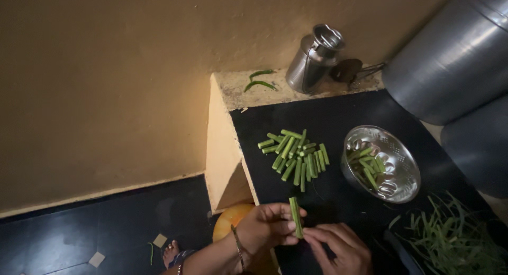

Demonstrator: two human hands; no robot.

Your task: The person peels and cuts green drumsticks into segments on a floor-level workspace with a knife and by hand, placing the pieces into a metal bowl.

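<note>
A: Where's the short green drumstick piece (295,217)?
B: Upright, pinched in the left hand (269,226); right hand (338,248) fingertips pinch its lower end.
A: Surroundings?
B: Beyond the hands: pile of cut green pieces (296,157) on the black tabletop (338,116); dimpled steel bowl (382,164) beyond the right hand.

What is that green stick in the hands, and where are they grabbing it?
A cut green vegetable stick. The left hand pinches its middle; the right hand touches its lower end.

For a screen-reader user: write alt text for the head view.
Left hand and right hand hold a green stalk piece over a black counter. Beyond lie a pile of cut pieces and a steel bowl holding more.
</note>
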